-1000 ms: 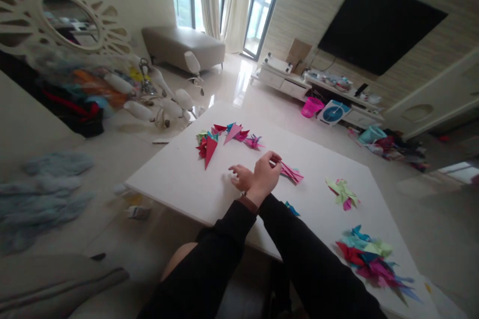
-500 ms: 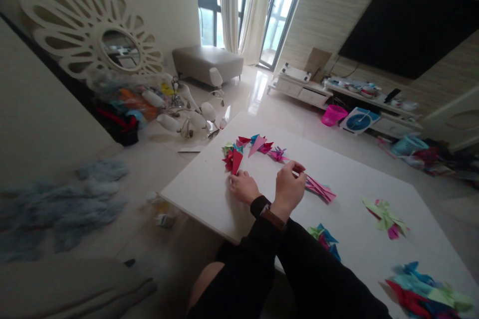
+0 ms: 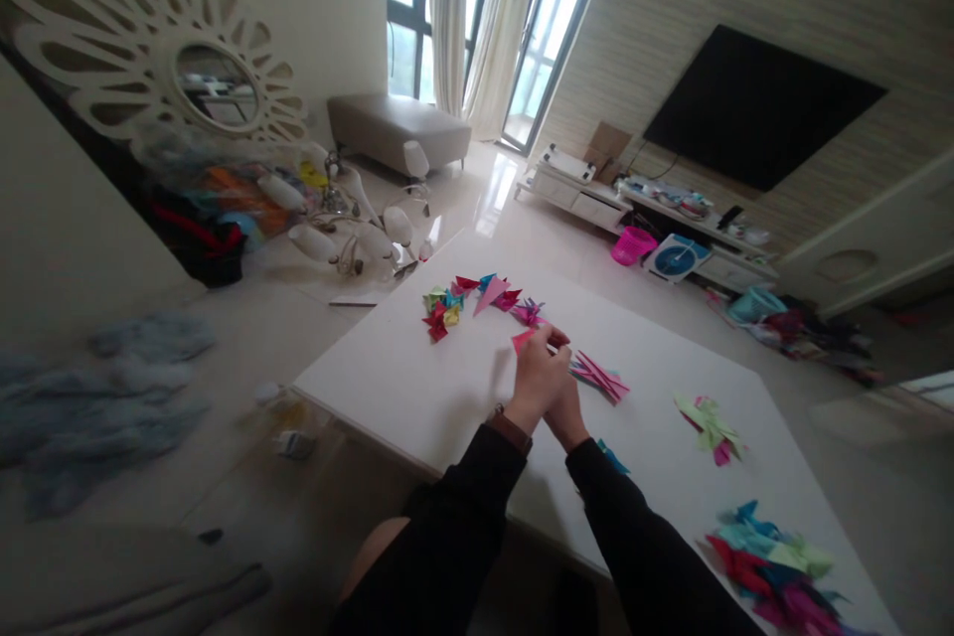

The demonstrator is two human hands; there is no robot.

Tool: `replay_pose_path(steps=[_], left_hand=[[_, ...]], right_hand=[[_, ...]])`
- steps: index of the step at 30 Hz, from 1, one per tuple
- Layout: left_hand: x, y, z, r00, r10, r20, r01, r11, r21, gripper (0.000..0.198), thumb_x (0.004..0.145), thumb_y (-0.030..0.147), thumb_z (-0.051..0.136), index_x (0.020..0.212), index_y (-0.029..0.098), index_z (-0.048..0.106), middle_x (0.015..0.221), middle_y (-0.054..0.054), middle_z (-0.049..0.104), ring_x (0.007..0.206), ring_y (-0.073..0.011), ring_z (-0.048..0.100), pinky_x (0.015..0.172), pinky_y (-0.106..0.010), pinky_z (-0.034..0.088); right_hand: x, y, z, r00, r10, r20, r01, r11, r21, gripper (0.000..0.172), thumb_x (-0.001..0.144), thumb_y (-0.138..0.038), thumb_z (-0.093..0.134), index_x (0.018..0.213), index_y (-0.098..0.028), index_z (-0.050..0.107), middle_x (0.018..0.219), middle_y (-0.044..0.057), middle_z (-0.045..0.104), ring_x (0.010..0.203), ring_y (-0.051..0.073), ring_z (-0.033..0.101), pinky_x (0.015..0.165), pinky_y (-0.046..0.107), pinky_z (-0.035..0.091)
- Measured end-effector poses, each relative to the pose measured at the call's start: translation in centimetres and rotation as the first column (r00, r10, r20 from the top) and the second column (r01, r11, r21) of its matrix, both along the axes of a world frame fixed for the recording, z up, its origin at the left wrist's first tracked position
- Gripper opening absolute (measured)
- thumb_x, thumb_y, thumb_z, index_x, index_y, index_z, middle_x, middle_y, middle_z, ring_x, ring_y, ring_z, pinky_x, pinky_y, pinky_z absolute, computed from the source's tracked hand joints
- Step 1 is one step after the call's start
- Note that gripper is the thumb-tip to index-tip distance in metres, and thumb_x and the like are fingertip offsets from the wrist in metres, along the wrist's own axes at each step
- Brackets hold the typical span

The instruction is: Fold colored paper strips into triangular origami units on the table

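My left hand [image 3: 538,380], with a brown strap at its wrist, is in front of my right hand [image 3: 564,412] over the table. The left thumb and fingers are pinched together; whatever they grip is too small to make out. A red folded paper piece [image 3: 523,341] sticks out at the left of the hands. It appears to be in my right hand, whose fingers are mostly hidden. Beyond the hands lies an arc of folded paper pieces, with a purple-pink one [image 3: 529,312], a pale pink one [image 3: 491,295] and a red one [image 3: 435,322]. Pink folded strips [image 3: 600,378] lie at right.
The white table [image 3: 388,373] also carries a light green paper pile [image 3: 710,429], a multicoloured paper heap [image 3: 771,556] and blue paper [image 3: 612,457] by my right sleeve. On the floor beyond lie a chandelier [image 3: 358,234] and a bench [image 3: 398,129].
My right hand has moved from the left end of the arc to beside my left hand, bringing the red paper piece along. The arms are no longer crossed. The view has shifted somewhat.
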State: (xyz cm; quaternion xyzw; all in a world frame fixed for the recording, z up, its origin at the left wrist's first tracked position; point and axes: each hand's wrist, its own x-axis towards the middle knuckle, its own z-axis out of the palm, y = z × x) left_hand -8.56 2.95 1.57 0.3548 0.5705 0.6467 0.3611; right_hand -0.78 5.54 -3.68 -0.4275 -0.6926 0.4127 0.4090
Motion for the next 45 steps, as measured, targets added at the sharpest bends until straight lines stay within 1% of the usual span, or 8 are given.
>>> replay_pose_path(steps=[2,5,9,13,18,25,30,45], left_hand=[[0.4,0.0,-0.1,0.998,0.007,-0.064,-0.009,1.000,-0.026,0.013,0.076,0.009,0.061,0.081,0.019,0.067,0.083,-0.004,0.071,0.075,-0.0165,0.064,0.075,-0.030,0.050],[1.6,0.0,-0.8,0.995,-0.078,-0.070,0.072,0.994,-0.081,0.008,0.077,0.013,0.063,0.079,0.017,0.069,0.077,-0.005,0.071,0.068,-0.0159,0.065,0.066,-0.028,0.051],[4.8,0.1,-1.9,0.958,-0.286,0.004,0.284,0.949,-0.135,0.013,0.080,0.026,0.071,0.086,0.015,0.077,0.080,-0.009,0.075,0.069,-0.0191,0.069,0.059,-0.030,0.055],[7.8,0.5,-2.9,0.941,-0.339,-0.011,0.336,0.938,-0.088,0.023,0.072,0.022,0.080,0.094,0.014,0.079,0.094,-0.012,0.078,0.080,-0.0227,0.073,0.069,-0.033,0.060],[9.6,2.4,-3.6,0.917,-0.374,0.138,0.377,0.926,0.003,0.029,0.071,0.020,0.082,0.098,0.011,0.077,0.094,-0.013,0.078,0.083,-0.0240,0.075,0.077,-0.037,0.062],[11.8,5.3,-4.5,0.858,-0.366,0.361,0.378,0.925,0.039,0.044,0.066,0.033,0.088,0.100,0.008,0.076,0.093,-0.014,0.078,0.083,-0.0229,0.074,0.082,-0.039,0.061],[13.4,6.0,-4.7,0.845,-0.352,0.404,0.367,0.929,0.043,0.044,0.066,0.033,0.088,0.099,0.008,0.076,0.092,-0.013,0.078,0.084,-0.0224,0.073,0.083,-0.040,0.061],[12.4,4.6,-4.0,0.799,-0.437,0.413,0.436,0.894,0.104,0.043,0.072,0.038,0.084,0.101,0.007,0.075,0.091,-0.012,0.077,0.078,-0.0193,0.071,0.079,-0.037,0.061]], right_hand=[[4.4,-0.2,0.1,0.997,-0.050,0.065,0.049,0.999,0.014,0.013,0.073,-0.032,0.072,0.077,-0.020,0.072,0.070,0.003,0.070,0.070,0.022,0.063,0.070,0.036,0.051],[9.9,-1.0,0.2,0.981,-0.190,-0.025,0.190,0.982,-0.007,0.023,0.075,-0.038,0.075,0.085,-0.018,0.070,0.074,0.003,0.071,0.069,0.020,0.064,0.069,0.034,0.051],[13.2,-2.5,0.1,0.958,-0.268,-0.106,0.261,0.963,-0.075,0.033,0.079,-0.039,0.076,0.103,-0.018,0.067,0.079,0.004,0.073,0.072,0.021,0.067,0.070,0.034,0.052],[14.1,-2.8,0.3,0.969,-0.246,-0.022,0.246,0.969,-0.006,0.025,0.083,-0.038,0.073,0.099,-0.019,0.072,0.083,0.005,0.075,0.075,0.020,0.069,0.074,0.034,0.053],[15.4,-0.7,0.9,0.980,-0.199,-0.029,0.201,0.976,0.087,0.017,0.088,-0.035,0.067,0.093,-0.019,0.073,0.084,0.004,0.074,0.075,0.019,0.067,0.074,0.033,0.053],[17.6,2.9,0.4,0.947,-0.177,-0.270,0.148,0.981,-0.125,0.019,0.081,-0.033,0.075,0.093,-0.019,0.075,0.084,0.004,0.074,0.073,0.018,0.065,0.070,0.032,0.052],[18.3,3.8,0.0,0.920,-0.216,-0.326,0.170,0.972,-0.163,0.019,0.079,-0.034,0.078,0.091,-0.019,0.075,0.081,0.003,0.074,0.072,0.018,0.065,0.070,0.033,0.053],[17.6,2.7,0.5,0.884,-0.212,-0.416,0.119,0.964,-0.237,0.025,0.073,-0.036,0.082,0.091,-0.018,0.077,0.077,0.003,0.072,0.066,0.015,0.059,0.063,0.031,0.048]])
